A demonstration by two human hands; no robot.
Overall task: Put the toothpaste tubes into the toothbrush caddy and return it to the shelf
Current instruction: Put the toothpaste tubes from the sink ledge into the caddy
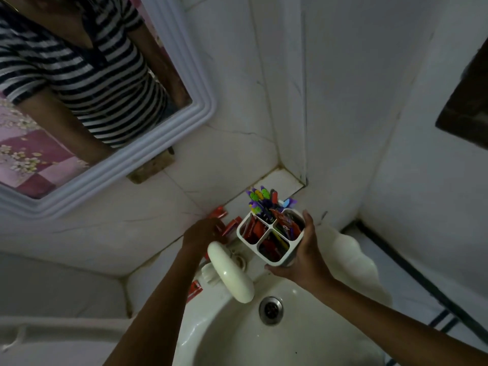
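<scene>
- Fingers of the right hand (303, 256) are wrapping the caddy (270, 237) from its 3 o'clock side, thumb along the near corner, fingertips reaching up past the far rim; the grip is closed around it.
- Fingers of the left hand (203, 232) are curling down onto a red tube (229, 228) at the hand's 2 o'clock; whether they are pinching it or only touching it cannot be told, since the knuckles are hiding the tips.
- Nearest, at 6 o'clock, the sink (232, 336) is lying under both forearms, its drain (271, 310) sitting at the caddy's 6 o'clock.
- At the drain's 10 o'clock, the cream tap (229, 273) is jutting out over the basin, just below the left wrist.
- At the tap's 8 o'clock, another red tube (194, 290) is lying on the ledge beside the left forearm.
- Above the basin, the caddy is being held clear of the ledge, four compartments facing the camera: red tubes are standing in the 9 and 6 o'clock compartments, a red one is poking out at 3 o'clock, and toothbrushes (260, 200) are fanning out of the far one at 12 o'clock.
- Farther, at the left hand's 1 o'clock, a third red tube (218, 212) is leaning where the ledge is meeting the wall.
- Farthest, at 10 o'clock, the mirror (100, 107) is reflecting a striped shirt (79, 67).
</scene>
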